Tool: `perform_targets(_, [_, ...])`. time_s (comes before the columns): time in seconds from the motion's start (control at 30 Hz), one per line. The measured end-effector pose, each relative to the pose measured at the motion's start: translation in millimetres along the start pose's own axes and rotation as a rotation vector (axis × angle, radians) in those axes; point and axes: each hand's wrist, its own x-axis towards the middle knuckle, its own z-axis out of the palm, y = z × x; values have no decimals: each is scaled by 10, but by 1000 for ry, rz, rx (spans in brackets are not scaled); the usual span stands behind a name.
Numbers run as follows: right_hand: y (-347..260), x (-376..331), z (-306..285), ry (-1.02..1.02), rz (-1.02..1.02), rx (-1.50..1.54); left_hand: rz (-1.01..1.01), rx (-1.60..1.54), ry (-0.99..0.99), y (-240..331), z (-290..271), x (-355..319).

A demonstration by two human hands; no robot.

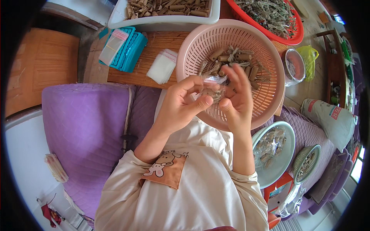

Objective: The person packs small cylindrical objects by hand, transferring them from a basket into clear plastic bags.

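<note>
In front of my chest, over the near rim of a pink slotted basket (187,40), I hold a small clear plastic bag (214,81). My left hand (183,104) pinches its left side between thumb and fingers. Some brownish content shows low in the bag, too small to make out. My right hand (239,101) is at the bag's right side, thumb and fingers apart and curved, the fingertips slightly smeared by motion. Inside the basket lie short brown tube-like pieces (243,57) and bundles of dry, pale stringy strands (208,68).
Left of the basket, flat clear bags (162,67) lie on the wooden table (135,77) beside a teal crate (135,50). A white tub (163,21) and red basket (300,32) stand behind. At right are a pale bowl (291,140) of filled bags and a small green basket (317,154).
</note>
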Motion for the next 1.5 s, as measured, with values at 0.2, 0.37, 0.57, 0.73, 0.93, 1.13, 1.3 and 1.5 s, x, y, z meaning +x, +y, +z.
perform_targets(0.2, [30,10,4,-105,120,-122,144,158,120,-32,8,-12])
perform_targets(0.37, [-57,58,0,-87,181,-438,199,265,201,-15,39,-8])
perform_targets(0.57, [-45,10,98,-32,-132,-658,1030,1319,380,100,77,86])
perform_targets(0.73, [-162,-13,85,-139,-281,-984,912,1374,184,205,46,140])
perform_targets(0.93, [-223,-58,51,-227,-315,-1145,701,1154,-35,140,-66,261])
perform_targets(1.13, [-261,-190,-35,-155,-158,-849,432,407,493,143,-418,356])
perform_targets(1.3, [-185,-164,-104,-29,-35,-432,278,225,18,-6,-180,81])
perform_targets(1.5, [-158,-209,-87,-83,2,-85,145,177,-106,-30,83,116])
